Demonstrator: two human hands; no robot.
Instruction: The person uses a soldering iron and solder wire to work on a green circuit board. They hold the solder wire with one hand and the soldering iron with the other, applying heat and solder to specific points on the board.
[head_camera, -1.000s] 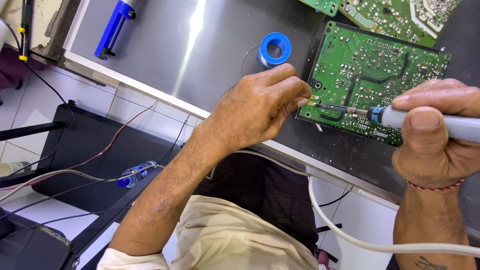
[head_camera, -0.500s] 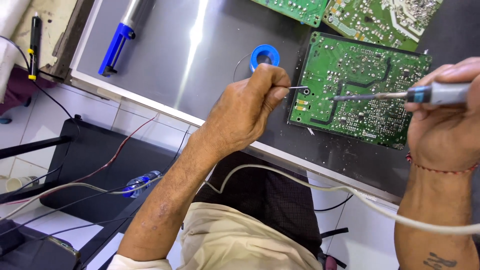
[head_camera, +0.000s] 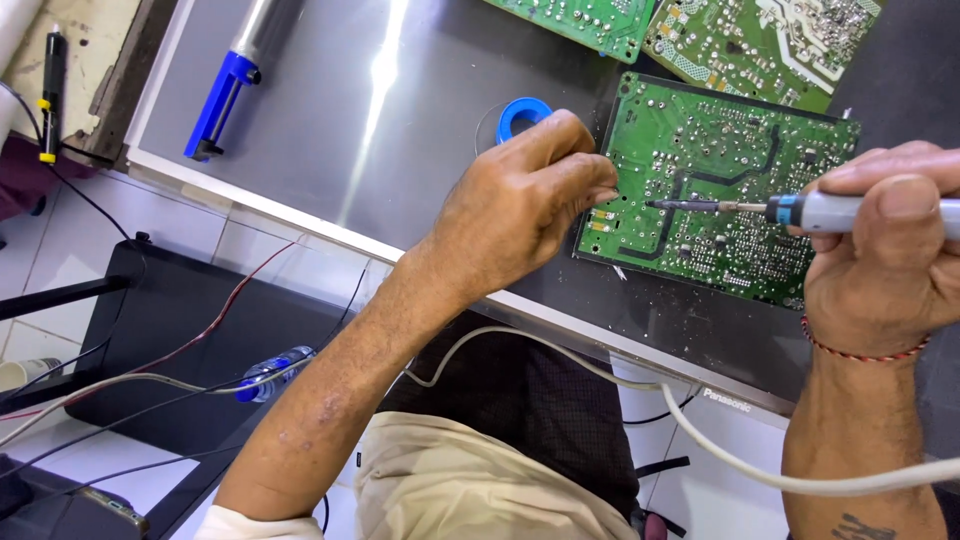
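Cable: a pale cable (head_camera: 600, 375) loops below the near edge of the bench (head_camera: 330, 130).
Right hand: the right hand (head_camera: 885, 255) is wrapped tight round the soldering iron (head_camera: 800, 210) near the bench's right edge.
Iron axis: its long axis lies almost level, tip pointing left over the green circuit board (head_camera: 720, 190).
Left hand: the left hand (head_camera: 520, 210) is pinched shut at the board's left edge; what it pinches is too small to tell.
Spool: a blue solder spool (head_camera: 520, 115) sits just beyond the left hand's knuckles.
Far boards: two more green boards (head_camera: 760, 40) lie along the far edge.
Pump: a blue-and-silver desoldering pump (head_camera: 240, 80) lies slantwise toward the far left corner.
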